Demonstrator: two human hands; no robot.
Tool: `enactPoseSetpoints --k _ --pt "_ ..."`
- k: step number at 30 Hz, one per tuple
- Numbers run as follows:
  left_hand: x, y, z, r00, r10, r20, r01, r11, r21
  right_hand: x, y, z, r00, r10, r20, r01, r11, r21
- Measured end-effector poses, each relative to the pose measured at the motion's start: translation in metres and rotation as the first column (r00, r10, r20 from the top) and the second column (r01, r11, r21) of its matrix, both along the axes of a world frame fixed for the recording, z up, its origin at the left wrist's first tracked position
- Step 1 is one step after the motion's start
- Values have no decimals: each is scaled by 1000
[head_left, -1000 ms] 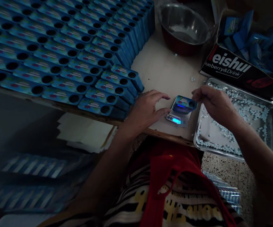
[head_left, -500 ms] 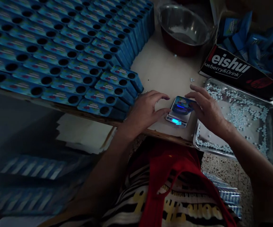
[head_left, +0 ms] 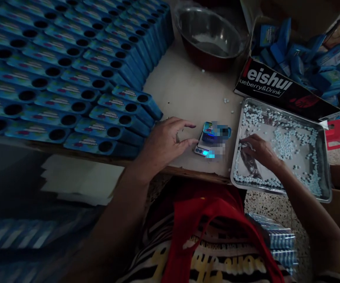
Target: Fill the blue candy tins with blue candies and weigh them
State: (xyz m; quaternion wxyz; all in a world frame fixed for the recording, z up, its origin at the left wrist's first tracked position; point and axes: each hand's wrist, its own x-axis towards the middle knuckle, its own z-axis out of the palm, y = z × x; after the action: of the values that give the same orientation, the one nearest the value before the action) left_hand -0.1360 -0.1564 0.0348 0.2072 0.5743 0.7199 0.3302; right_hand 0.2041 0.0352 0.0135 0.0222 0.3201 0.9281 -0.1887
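Observation:
A blue box [head_left: 209,129] with a hole in its top sits on a small digital scale [head_left: 199,151] whose display glows blue. Left of the scale, my left hand [head_left: 165,139] is open, thumb and fingers apart and nothing between them. My right hand [head_left: 260,147] is inside the left part of a metal tray [head_left: 284,191], its bent fingers drawn together on small pale blue pellets [head_left: 287,145]. How many pellets it holds is hidden.
Rows of blue boxes [head_left: 78,106] fill the table's left side. A metal bowl [head_left: 211,37] stands at the back, beside a black carton [head_left: 278,86] heaped with blue boxes. A red plastic item [head_left: 339,133] lies right of the tray. A few loose pellets [head_left: 226,101] dot the table.
My right hand has moved right from the box on the scale, down into the tray, and its fingers have closed. My left hand stays open beside the scale. The view has shifted right.

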Motion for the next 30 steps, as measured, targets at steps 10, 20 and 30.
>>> enactPoseSetpoints --k 10,20,30 --pt "4 -1 5 1000 25 -1 -25 999 -36 -7 -11 -17 997 17 -82 -17 1000 2" --pt "1 -1 -1 1000 9 0 -9 999 -45 -11 -26 -21 928 -352 -119 350 936 -40" --pt "-2 -9 -4 1000 12 20 -12 1000 -13 -31 -34 1 906 -419 62 412 905 103"
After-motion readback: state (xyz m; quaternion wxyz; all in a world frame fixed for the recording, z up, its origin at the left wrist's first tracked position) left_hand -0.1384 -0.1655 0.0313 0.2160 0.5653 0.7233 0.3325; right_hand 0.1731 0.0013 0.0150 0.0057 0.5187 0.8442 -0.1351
